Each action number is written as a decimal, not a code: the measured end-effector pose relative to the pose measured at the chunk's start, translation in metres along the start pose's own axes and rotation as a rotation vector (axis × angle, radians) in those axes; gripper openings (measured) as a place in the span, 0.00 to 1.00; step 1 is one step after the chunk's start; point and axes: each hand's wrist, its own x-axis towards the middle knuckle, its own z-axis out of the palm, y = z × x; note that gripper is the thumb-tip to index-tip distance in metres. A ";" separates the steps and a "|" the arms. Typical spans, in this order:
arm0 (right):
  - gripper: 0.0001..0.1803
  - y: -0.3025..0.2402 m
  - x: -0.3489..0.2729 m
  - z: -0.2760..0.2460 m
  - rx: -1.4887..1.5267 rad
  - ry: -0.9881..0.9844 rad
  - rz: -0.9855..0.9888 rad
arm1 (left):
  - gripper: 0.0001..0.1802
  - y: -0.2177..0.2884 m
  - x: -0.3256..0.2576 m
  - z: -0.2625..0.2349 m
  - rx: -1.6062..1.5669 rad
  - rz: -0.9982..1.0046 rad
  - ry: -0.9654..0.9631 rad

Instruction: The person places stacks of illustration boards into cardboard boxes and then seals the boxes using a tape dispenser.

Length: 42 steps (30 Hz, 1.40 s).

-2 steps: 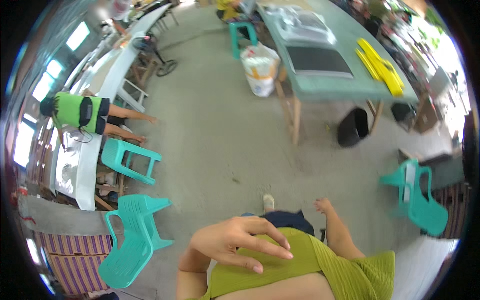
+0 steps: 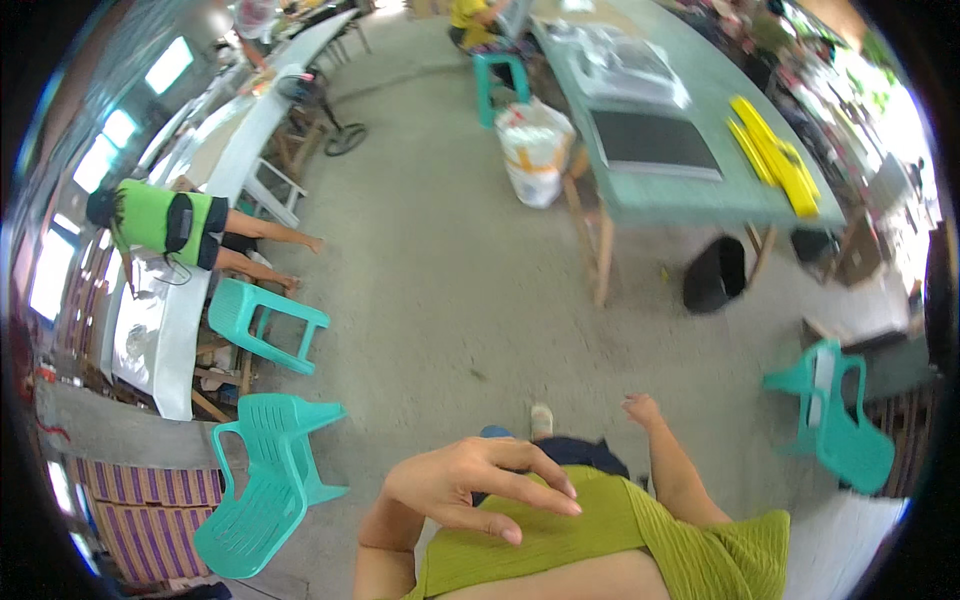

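My left hand (image 2: 482, 487) is raised in front of my yellow-green top (image 2: 560, 520), its fingers loosely bent and apart, with nothing in it. Away from my body on the other side, my right hand (image 2: 642, 409) hangs at the end of a lowered arm. Its fingers are small in the picture but look loose, and no object shows in them. Neither hand touches any furniture. Below lies the grey concrete floor (image 2: 450, 300), where one of my shoes (image 2: 541, 420) shows.
Ahead on the right stands a green-topped table (image 2: 650, 200) with a black sheet stack (image 2: 655, 143) and yellow pieces (image 2: 775, 160). Beside it are a white sack (image 2: 535, 160) and a black bin (image 2: 713, 277). Teal chairs (image 2: 265, 490) flank me. A person in green (image 2: 155, 218) works at the left-hand table.
The table, sack and bin sit a little lower and farther right in the picture. My left hand keeps almost the same pose, and both hands stay without an object.
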 end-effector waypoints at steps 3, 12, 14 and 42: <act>0.29 -0.226 0.102 -0.040 -0.225 0.021 -0.307 | 0.25 -0.029 -0.007 -0.139 -0.012 -0.061 0.211; 0.27 -0.554 0.366 -0.022 -0.544 -0.118 -0.521 | 0.26 -0.104 -0.032 -0.486 -0.046 -0.109 0.343; 0.27 -0.575 0.422 -0.010 -0.647 -0.175 -0.425 | 0.24 -0.090 -0.007 -0.583 -0.010 -0.051 0.270; 0.28 -1.545 1.201 -0.256 -0.401 0.084 -0.573 | 0.07 -0.182 0.408 -1.607 0.139 0.783 -0.244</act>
